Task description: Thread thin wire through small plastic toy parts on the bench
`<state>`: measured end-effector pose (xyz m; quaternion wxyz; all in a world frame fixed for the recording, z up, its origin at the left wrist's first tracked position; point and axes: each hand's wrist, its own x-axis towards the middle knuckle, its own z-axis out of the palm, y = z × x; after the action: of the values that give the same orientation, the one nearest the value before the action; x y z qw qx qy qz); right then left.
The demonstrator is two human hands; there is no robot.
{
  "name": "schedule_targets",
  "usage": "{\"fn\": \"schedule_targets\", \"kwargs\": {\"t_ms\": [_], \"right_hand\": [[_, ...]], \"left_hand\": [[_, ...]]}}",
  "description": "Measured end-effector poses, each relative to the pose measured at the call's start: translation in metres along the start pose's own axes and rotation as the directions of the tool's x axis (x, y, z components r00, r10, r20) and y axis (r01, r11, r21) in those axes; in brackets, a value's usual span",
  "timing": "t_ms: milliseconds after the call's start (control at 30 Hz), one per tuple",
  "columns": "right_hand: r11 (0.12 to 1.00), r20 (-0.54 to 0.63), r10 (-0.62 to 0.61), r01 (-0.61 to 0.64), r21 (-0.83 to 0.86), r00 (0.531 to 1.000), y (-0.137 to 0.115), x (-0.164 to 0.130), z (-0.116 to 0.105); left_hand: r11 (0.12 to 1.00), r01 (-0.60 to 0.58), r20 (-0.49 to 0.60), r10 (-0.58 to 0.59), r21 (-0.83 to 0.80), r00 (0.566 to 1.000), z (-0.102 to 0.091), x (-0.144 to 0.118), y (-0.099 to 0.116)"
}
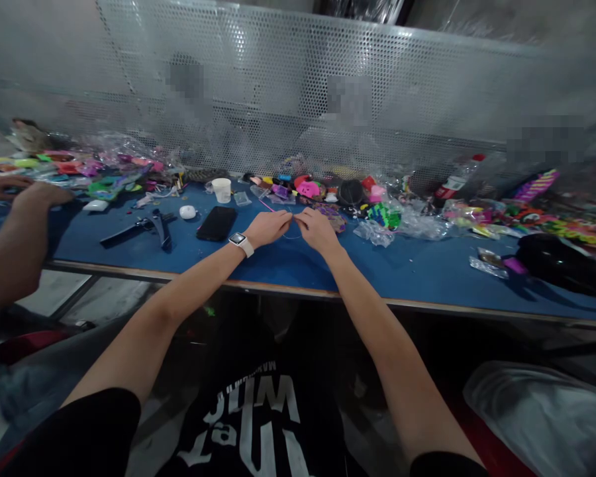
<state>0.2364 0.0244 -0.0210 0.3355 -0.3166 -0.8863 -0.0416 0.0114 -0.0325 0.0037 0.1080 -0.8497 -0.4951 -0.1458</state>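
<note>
My left hand [268,227], with a white watch on its wrist, and my right hand [315,228] meet over the blue table [288,262]. Both pinch a thin pale thread [292,232] that hangs in a small loop between the fingertips. A thin pink stick [267,205] lies just beyond my left fingers. Small colourful beads and trinkets [328,212] lie right behind my right hand.
A black phone [217,222], a white cup [222,189], a white earbud case [187,212] and a black tool [149,226] lie left. Another person's arm and hands [14,218] work at the far left. Plastic bags and bright toys crowd the back; a black bag [561,262] sits right.
</note>
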Motion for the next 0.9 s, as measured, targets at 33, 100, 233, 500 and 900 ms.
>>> {"fn": "schedule_targets", "kwargs": {"t_ms": [33,100,233,500,900], "right_hand": [[1.0,-0.01,0.003,-0.003,0.007,1.0,0.0,0.0001,0.0],[1.0,-0.016,0.005,-0.005,0.015,1.0,0.0002,0.0002,-0.0006],[1.0,0.049,-0.013,0.014,-0.02,0.999,-0.0005,0.0011,-0.0032],[0.997,0.009,0.066,-0.066,0.049,0.998,-0.0033,0.0024,-0.0023],[0.995,0.001,0.051,-0.05,0.09,0.999,-0.0052,0.0009,-0.0078]], "left_hand": [[1.0,0.004,-0.006,-0.004,-0.003,1.0,-0.0007,-0.0002,0.0007],[1.0,0.01,-0.013,-0.011,-0.01,1.0,-0.0015,-0.0006,0.0015],[1.0,0.014,-0.003,-0.014,-0.022,1.0,-0.0011,-0.0012,-0.0004],[0.999,0.032,-0.03,-0.033,-0.041,0.999,0.0032,0.0018,-0.001],[0.995,0.032,-0.053,-0.037,-0.091,0.998,0.0018,0.0015,-0.0005]]}}
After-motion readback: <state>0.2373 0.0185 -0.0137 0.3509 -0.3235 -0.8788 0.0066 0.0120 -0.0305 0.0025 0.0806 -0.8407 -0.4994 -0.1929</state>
